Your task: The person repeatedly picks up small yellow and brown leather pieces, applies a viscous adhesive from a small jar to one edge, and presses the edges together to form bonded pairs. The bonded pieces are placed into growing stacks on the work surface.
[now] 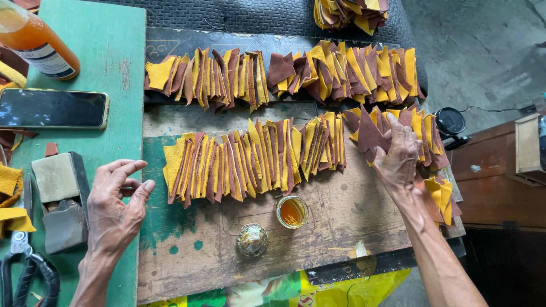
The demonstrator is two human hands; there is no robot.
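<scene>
Rows of small leather pieces, yellow on one side and brown on the other, lie overlapped on a worn wooden board. My right hand presses down on a bunched stack of leather pieces at the right end of the middle row. My left hand rests with fingers spread at the board's left edge, beside the left end of the middle row, holding nothing. A further row lies along the back.
A small open jar of amber liquid and its round lid sit on the board. On the green table lie a phone, an orange bottle, a block and pliers.
</scene>
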